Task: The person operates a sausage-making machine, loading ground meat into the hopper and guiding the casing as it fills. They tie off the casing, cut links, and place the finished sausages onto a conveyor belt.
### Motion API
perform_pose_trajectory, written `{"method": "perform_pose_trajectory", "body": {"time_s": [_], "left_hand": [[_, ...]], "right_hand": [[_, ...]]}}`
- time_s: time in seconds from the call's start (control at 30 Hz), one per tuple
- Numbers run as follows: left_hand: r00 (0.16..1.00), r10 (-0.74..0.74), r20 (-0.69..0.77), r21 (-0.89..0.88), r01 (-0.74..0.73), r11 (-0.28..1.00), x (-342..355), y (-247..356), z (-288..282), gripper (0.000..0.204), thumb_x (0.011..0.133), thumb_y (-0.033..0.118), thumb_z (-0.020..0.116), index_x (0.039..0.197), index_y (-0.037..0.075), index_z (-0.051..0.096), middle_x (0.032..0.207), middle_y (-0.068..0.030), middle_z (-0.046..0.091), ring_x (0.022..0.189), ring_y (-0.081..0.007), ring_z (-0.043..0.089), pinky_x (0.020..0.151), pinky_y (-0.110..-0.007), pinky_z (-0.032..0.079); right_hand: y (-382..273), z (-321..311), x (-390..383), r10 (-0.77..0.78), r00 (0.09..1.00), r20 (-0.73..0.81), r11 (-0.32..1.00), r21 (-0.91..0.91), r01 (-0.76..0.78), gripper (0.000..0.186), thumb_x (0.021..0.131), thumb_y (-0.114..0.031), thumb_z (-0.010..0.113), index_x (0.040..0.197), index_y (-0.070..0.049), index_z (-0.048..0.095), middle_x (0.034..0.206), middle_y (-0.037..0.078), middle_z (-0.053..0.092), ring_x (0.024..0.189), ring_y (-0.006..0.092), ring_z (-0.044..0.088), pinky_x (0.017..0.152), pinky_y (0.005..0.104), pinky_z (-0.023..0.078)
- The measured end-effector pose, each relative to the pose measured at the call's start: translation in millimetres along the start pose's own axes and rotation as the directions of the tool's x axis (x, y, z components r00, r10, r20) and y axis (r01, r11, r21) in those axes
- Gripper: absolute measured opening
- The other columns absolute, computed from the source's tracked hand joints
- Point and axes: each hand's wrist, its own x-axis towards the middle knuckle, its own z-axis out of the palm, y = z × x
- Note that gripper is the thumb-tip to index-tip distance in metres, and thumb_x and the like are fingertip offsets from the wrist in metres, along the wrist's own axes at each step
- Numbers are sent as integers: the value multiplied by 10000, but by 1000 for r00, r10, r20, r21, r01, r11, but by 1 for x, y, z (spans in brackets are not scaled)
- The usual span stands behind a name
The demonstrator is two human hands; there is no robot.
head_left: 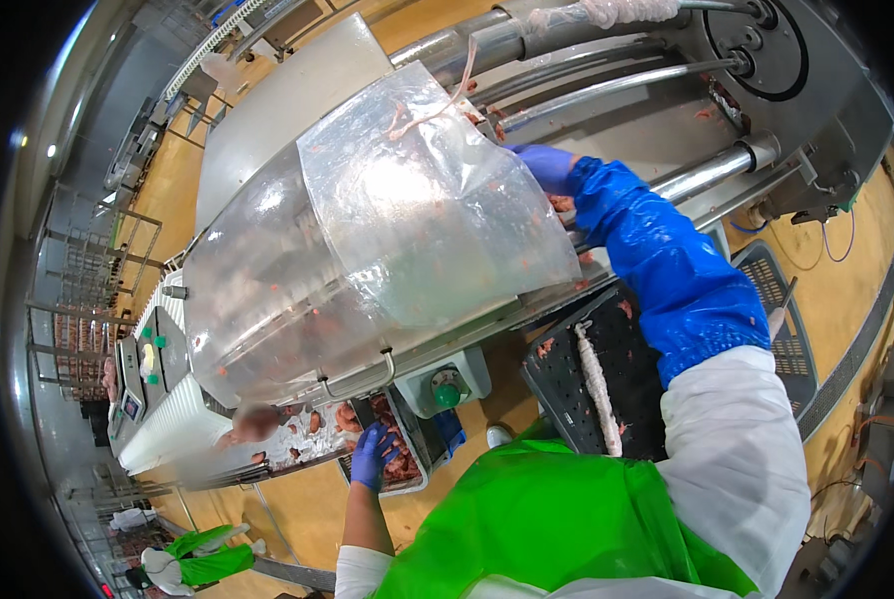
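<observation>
My left hand, in a blue glove, rests at the near left side of a grey crate of reddish raw meat pieces. Its fingers look stretched out over the meat, gripping nothing I can see. My right hand, also gloved in blue, reaches into the steel machine beside its metal bars. A clear plastic sheet hides its fingers, so whether they hold anything is unclear. The sheet drapes over the machine's clear curved cover, with a pale strand lying on it.
Below my right arm stands a black perforated crate with a long whitish strip in it. A green button sits on a pale box under the machine. Meat lies on a conveyor at left. Another person is at lower left.
</observation>
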Motion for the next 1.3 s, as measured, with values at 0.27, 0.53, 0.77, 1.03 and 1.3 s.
{"method": "perform_pose_trajectory", "body": {"time_s": [0.27,0.53,0.77,1.03,1.3], "left_hand": [[999,-4,34,169,-1,986,21,13,5,598,962,425,534,1429,76,399,1432,-148,465,1276,-326,494,997,-472,461],[999,26,34,118,-30,993,-5,22,11,507,958,359,553,1367,70,477,1312,-94,565,1216,-257,546,967,-436,470],[994,-8,109,454,-42,890,17,-6,-69,332,947,391,573,1081,92,630,1001,-45,667,845,-168,632,693,-317,510],[897,-152,416,67,136,988,-36,-6,19,355,986,351,522,1175,57,583,936,-81,648,750,-154,590,652,-287,474],[623,-116,774,133,20,991,-53,39,203,397,1005,293,526,1300,29,545,1186,-70,626,1075,-154,584,941,-312,468]], "right_hand": [[40,1,26,-258,958,-124,965,9,261,336,894,-313,648,1166,-116,665,1031,103,709,918,206,679,777,341,526],[-5,15,-112,-549,813,-194,128,-981,-148,242,834,-262,687,1019,-107,669,934,120,635,898,320,630,791,408,511],[96,48,-200,-524,665,-532,278,-845,-457,536,794,-403,637,1149,-4,597,1187,261,553,1147,465,487,1017,526,372],[77,5,-62,-706,670,-230,335,-942,30,609,856,-500,609,1298,-85,548,1246,225,583,1125,412,547,990,522,395],[95,38,-66,-489,872,18,622,-694,363,354,825,-379,643,967,-59,695,908,171,699,780,311,679,701,418,527]]}}
